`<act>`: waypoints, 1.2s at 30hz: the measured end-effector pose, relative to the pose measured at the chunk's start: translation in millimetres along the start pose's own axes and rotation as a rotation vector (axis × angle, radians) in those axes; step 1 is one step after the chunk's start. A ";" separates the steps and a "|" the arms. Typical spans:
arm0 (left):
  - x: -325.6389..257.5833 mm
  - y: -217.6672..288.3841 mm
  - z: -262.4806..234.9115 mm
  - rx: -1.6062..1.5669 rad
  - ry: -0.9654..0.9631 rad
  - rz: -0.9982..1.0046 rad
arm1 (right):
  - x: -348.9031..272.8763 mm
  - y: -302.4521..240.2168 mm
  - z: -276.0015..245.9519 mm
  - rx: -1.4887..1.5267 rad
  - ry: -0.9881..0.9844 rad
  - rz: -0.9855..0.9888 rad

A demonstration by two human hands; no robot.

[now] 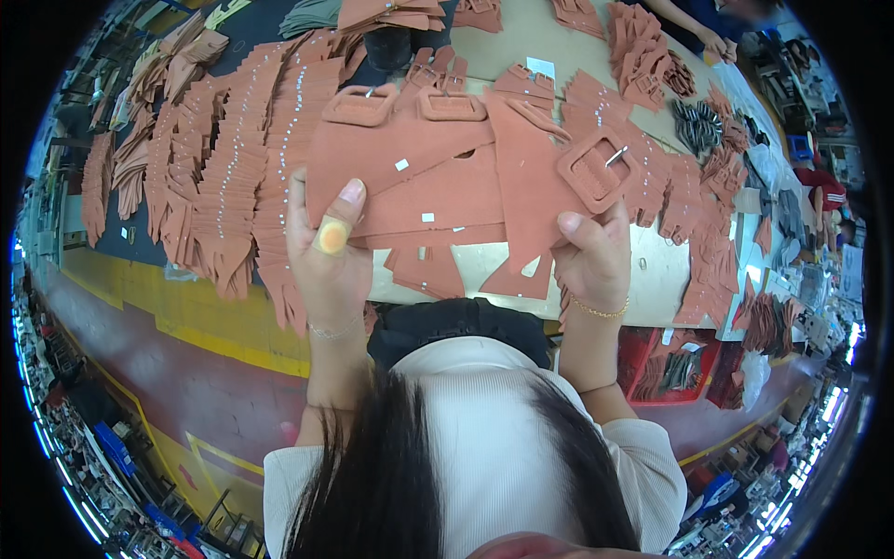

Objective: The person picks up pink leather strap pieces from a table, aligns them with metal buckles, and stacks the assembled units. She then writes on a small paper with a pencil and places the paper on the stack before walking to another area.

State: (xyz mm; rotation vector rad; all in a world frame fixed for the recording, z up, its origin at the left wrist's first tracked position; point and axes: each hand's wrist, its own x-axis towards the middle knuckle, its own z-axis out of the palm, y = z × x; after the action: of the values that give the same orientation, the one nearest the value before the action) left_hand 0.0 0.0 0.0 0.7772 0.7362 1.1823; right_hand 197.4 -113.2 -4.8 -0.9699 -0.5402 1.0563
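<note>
Held up in front of me is a fan of flat reddish-brown belt pieces with small white stickers. My left hand grips their left end, its thumb on top and a yellowish bandage round it. My right hand pinches the right end of the fan, just under a big square buckle covered in the same material, with a metal prong. Two more covered buckles, a left one and a middle one, lie along the upper edge. Most of my fingers are hidden behind the pieces.
Long overlapping rows of similar pieces cover the table's left side. More piles lie at the far right, near another person's hand. A black cup-like holder stands at the back. Below the table's right edge is a red crate.
</note>
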 end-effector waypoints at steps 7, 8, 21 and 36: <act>1.6 -5.9 -6.6 -0.042 -0.056 0.002 | 1.9 -3.3 -15.7 0.256 -0.118 0.020; 2.1 -7.5 -7.0 -0.048 -0.062 0.015 | 1.7 -3.2 -16.3 0.301 -0.134 0.020; 30.1 -53.2 -39.2 -0.645 -0.377 -0.736 | -1.6 1.3 -18.1 -0.109 -0.052 -0.044; 4.3 -110.2 -33.7 -1.161 -0.403 -0.813 | -9.5 16.3 -23.0 -0.115 0.098 -0.064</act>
State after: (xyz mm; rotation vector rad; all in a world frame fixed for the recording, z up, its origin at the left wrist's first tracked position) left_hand 29.3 -12.6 -110.8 -0.2768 -0.0719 0.4961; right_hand 203.4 -128.4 -29.7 -1.0920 -0.5524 0.9236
